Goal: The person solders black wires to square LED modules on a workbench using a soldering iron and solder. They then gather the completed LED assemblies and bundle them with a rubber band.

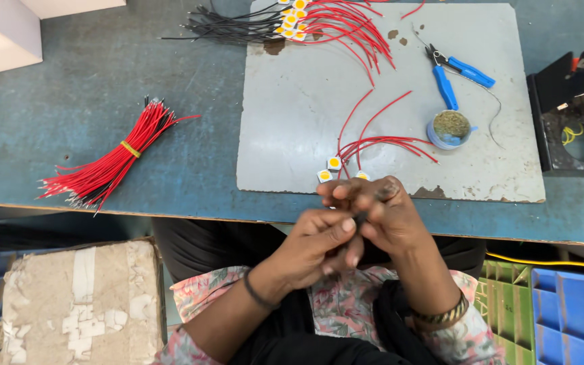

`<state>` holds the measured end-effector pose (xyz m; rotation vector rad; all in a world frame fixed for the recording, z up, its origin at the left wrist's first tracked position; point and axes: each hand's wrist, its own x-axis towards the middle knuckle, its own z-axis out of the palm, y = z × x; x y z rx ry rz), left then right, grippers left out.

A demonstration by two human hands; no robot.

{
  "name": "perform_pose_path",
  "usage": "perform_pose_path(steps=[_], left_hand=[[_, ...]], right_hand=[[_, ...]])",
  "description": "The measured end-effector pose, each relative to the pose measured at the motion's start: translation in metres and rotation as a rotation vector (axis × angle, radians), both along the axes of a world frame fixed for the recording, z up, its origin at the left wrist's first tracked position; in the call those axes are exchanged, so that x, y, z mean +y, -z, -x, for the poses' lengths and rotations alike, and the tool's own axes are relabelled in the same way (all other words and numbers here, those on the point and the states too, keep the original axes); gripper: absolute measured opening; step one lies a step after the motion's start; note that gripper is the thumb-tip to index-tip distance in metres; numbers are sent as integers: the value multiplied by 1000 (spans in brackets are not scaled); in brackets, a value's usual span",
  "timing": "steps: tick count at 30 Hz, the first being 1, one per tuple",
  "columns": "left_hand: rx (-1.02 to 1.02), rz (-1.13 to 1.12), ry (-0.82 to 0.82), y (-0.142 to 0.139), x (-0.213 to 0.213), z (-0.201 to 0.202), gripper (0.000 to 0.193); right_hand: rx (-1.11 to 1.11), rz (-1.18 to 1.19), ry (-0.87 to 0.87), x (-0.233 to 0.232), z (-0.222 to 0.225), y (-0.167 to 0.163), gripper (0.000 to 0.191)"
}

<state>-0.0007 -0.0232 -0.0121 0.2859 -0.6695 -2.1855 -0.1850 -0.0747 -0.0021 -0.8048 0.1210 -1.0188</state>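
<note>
At the near edge of the grey work board (400, 88), we have both hands together over our lap, just below the small group of square LED chips (334, 164) with red leads (383, 140) that lies on the board. Our left hand (319, 243) and right hand (380, 213) are closed, fingertips pinched on a small dark piece (361, 217), seemingly a wire end; it is too hidden to tell exactly. We judge this as the fine-handling step, preparing or fitting one lead. The next move likely calls for a steady pinch and close aim. Left of the board lies a banded bundle of red wires (113, 162); at the board's far edge, a heap of wired chips (299, 20); toward its right, blue-handled pliers (454, 74) and a small round tin (450, 128).
</note>
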Motion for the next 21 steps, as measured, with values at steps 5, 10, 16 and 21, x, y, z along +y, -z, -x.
perform_pose_path(steps=[5, 10, 16, 21], left_hand=[[-796, 396, -475, -14, 17, 5, 28], [-933, 542, -598, -26, 30, 12, 23], [-1030, 633, -522, -37, 27, 9, 24], [-1046, 687, -471, -42, 25, 6, 28]], right_hand=[[407, -170, 408, 34, -4, 4, 65], [587, -28, 534, 57, -3, -11, 77], [680, 37, 501, 56, 8, -19, 71], [727, 74, 419, 55, 16, -19, 67]])
